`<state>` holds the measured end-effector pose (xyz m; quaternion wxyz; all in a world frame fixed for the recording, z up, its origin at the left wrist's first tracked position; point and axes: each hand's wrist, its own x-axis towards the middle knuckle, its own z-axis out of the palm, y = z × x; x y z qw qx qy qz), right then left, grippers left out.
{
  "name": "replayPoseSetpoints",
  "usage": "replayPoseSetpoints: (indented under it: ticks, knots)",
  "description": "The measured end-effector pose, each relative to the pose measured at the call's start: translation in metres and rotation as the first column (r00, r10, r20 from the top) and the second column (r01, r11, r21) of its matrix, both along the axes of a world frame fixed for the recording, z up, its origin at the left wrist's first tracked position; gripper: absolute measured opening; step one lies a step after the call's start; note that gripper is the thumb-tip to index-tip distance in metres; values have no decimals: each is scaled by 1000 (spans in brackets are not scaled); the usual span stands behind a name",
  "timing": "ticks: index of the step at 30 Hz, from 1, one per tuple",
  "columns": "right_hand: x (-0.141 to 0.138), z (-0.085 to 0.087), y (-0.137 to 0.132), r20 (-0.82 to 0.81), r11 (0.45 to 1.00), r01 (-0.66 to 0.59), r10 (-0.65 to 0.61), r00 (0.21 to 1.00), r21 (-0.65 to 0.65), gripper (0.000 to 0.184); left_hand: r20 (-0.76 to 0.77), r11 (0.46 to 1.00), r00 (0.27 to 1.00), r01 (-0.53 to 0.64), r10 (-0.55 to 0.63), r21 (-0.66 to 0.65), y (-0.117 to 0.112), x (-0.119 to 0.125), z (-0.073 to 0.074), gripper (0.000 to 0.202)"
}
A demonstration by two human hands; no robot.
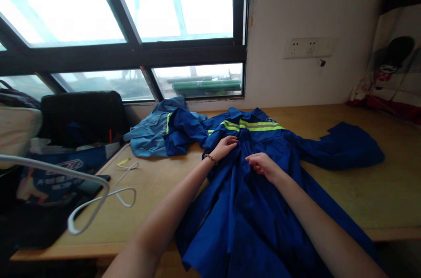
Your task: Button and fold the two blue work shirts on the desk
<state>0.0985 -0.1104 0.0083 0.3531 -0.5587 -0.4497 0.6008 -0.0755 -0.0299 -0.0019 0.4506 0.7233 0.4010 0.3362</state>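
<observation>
A dark blue work jacket with yellow-green reflective stripes lies spread on the wooden table, collar toward the window. My left hand, with a bead bracelet on the wrist, pinches the jacket's front edge near the chest. My right hand is curled closed on the fabric of the opposite front edge, a little nearer me. One sleeve stretches out to the right.
A lighter blue garment lies crumpled at the table's back left. A white clothes hanger and a white cord lie at the left edge beside bags and a black case. A window and a wall socket stand behind.
</observation>
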Motion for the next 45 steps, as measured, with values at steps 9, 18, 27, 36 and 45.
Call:
replayPoseSetpoints:
  ticks: [9, 18, 27, 36, 45]
  knots:
    - [-6, 5, -8, -142, 993, -120, 119, 983, 2, 35, -780, 953, 621, 184, 78, 241, -72, -31, 43, 26]
    - [-11, 0, -13, -118, 988, -129, 139, 983, 88, 17, -837, 934, 513, 358, -189, 8, -94, -24, 62, 13]
    - [-6, 13, -12, -435, 998, -59, 59, 899, 12, 19, -21, 476, 642, 546, -766, -690, -103, -16, 68, 10]
    - [-3, 20, -16, -415, 996, -64, 83, 906, 58, 14, -443, 974, 890, -2, 104, 225, -87, 6, 11, 12]
    - [2, 21, -21, -393, 979, -164, 200, 898, 122, 17, -558, 949, 808, -2, 187, 315, -88, 7, -1, 16]
